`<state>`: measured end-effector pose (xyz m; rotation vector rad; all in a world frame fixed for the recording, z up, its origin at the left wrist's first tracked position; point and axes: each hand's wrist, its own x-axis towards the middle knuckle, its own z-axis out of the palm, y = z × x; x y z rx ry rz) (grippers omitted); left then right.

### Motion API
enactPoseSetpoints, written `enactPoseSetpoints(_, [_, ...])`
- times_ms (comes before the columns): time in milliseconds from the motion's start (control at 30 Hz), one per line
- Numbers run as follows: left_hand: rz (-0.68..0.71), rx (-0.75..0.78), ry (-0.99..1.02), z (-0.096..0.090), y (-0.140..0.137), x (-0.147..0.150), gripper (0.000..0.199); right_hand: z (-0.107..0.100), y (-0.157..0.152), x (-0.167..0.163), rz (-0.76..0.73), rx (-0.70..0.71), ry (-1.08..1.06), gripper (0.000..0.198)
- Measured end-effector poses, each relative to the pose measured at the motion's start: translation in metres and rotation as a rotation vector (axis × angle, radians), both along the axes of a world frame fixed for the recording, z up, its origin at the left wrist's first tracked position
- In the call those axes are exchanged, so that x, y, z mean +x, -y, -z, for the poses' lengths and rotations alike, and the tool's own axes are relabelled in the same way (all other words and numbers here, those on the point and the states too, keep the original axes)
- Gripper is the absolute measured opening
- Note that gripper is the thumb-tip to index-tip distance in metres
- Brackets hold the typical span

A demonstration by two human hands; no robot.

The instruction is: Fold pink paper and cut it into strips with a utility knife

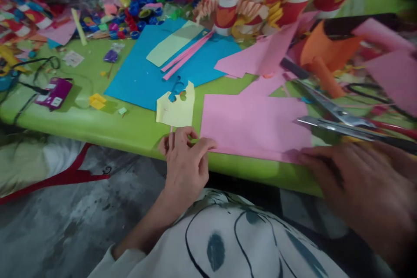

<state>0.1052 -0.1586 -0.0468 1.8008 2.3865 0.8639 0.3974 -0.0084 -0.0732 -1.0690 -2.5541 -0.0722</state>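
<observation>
A sheet of pink paper [254, 124] lies at the table's near edge, with a narrow band along its front side that looks folded. My left hand [186, 156] is closed at its front left corner, thumb and finger on the paper and the other fingers curled. At the front right corner, my right hand [361, 186] pinches the paper; this hand is partly blurred. Scissors [342, 119] with parted blades rest over the sheet's right side, just beyond my right hand. A pale yellow paper scrap [177, 110] with cut-outs sits beyond my left fingers.
Blue paper [137, 69] carries pink strips [187, 56] and a pale green strip [176, 42]. More pink paper [260, 54] and curled orange paper [325, 56] lie at the right. Paper figures [226, 13] stand behind. A purple device [54, 93] with a cable is at the left.
</observation>
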Motion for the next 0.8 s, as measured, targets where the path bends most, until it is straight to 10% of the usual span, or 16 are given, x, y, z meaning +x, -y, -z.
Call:
enactPoseSetpoints(633, [0.431,0.195,-0.461,-0.005,-0.007,0.001,0.020,-0.037,0.026,-0.017,-0.017,-0.027,0.006,0.018])
enactPoseSetpoints(800, [0.502,0.199,-0.602,-0.001,-0.005,0.005,0.025,-0.039,0.042,-0.004,-0.049,0.086,0.090,0.038])
